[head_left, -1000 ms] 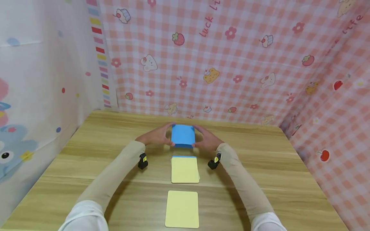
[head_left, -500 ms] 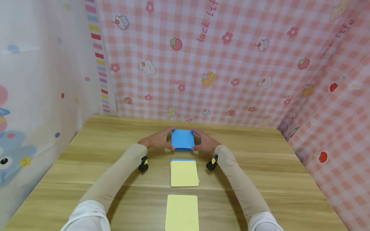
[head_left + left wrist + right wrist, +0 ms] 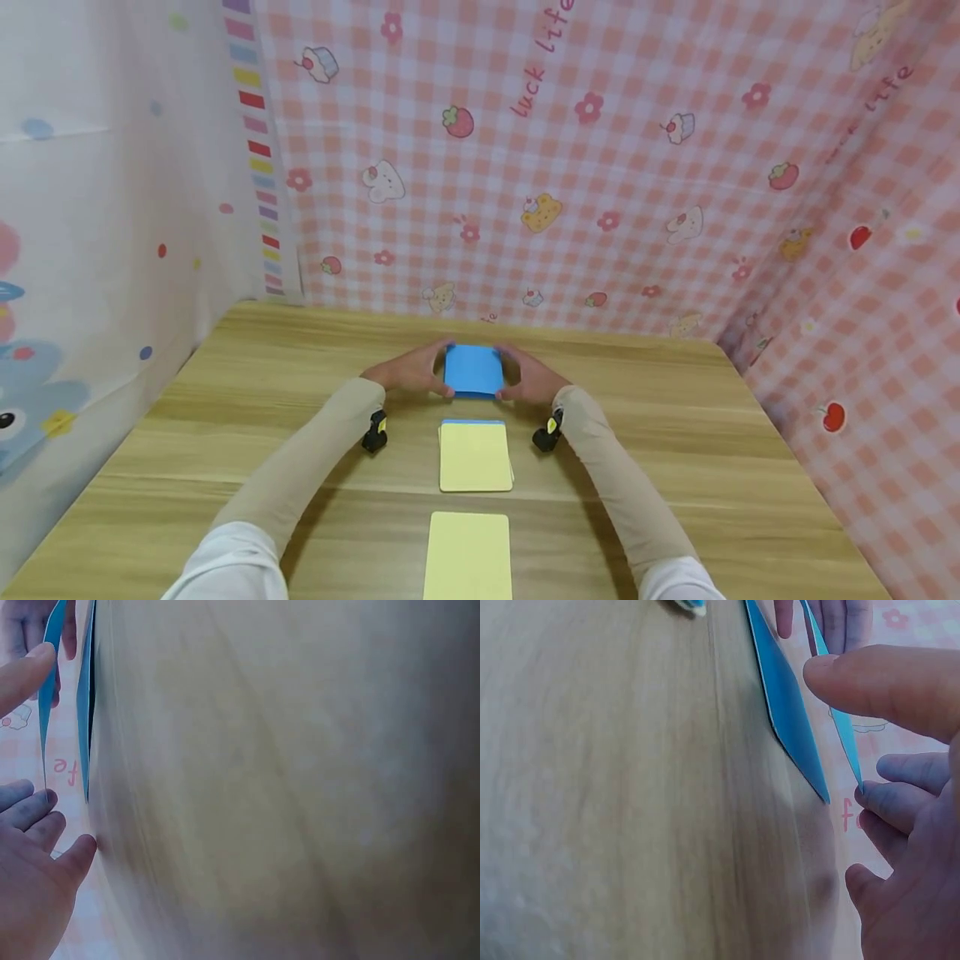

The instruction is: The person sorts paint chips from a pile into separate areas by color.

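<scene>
A blue card (image 3: 474, 369) is held level between my two hands at the far part of the table. My left hand (image 3: 408, 372) grips its left side, with the thumb (image 3: 30, 675) at the near corner and the fingertips at the far one. On the opposite side, my right hand (image 3: 536, 377) grips it the same way. The wrist views show a narrow gap beneath, over a second blue card (image 3: 784, 705) lying close to the table surface. Nearer me is a small stack of yellow-faced cards (image 3: 475, 457) with a blue edge showing behind.
Another yellow card (image 3: 468, 557) lies closest to me, cut off by the bottom of the head view. The wooden table (image 3: 660, 467) meets a pink checked cloth (image 3: 480, 167) at the back. White cloth (image 3: 112, 192) hangs at the left.
The head view has tilted up, so everything sits lower in it. Both hands still hold the blue card, and the strip of blue showing beneath its near edge has narrowed.
</scene>
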{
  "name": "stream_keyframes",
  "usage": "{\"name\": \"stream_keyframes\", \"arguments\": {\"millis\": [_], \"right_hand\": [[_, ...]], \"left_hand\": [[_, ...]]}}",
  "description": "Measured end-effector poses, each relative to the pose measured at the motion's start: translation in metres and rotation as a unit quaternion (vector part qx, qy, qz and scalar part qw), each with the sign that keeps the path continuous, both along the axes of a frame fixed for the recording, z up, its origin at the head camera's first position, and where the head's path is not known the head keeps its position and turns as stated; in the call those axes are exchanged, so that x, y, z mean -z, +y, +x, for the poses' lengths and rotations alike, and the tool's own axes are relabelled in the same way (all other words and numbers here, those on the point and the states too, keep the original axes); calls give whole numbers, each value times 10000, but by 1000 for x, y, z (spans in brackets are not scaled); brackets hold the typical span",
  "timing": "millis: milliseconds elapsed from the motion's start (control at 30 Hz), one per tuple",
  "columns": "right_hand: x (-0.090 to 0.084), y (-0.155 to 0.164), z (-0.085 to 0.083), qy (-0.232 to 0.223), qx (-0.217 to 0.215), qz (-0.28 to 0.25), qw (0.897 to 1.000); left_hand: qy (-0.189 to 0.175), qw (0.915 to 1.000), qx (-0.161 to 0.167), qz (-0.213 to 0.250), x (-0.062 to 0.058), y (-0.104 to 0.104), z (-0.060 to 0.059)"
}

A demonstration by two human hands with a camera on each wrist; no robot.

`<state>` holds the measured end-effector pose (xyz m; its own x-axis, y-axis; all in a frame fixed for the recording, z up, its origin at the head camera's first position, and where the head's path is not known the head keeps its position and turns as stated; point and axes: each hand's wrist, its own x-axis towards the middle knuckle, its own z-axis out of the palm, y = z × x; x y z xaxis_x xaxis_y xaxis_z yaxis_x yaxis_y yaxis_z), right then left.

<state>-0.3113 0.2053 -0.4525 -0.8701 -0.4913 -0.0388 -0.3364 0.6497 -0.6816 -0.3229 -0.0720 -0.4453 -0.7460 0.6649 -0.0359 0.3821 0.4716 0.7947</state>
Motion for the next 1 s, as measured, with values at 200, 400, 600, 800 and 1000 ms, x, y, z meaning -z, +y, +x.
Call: {"name": "stream_keyframes", "arguments": {"millis": [200,400,600,800,1000], "right_hand": [[3,-2,0,-44,-106,-67,9999],[3,-2,-1,-37,-176,72,9998],[2,-2,-1,-88,-158,48,9998],[0,-3,-1,-128,-105,72,9998],[-13,-2,3,-156,-184,-39,9997]], "left_hand": [[-123,9999,0,13,0,0,2],[-145,9998,41,-144,0,0,1],[-43,9996,-42,-268,-1,-1,-1],[-150,9996,-92,-231,-3,-3,0],[-32,9998,-38,-206,-18,-5,4]]}}
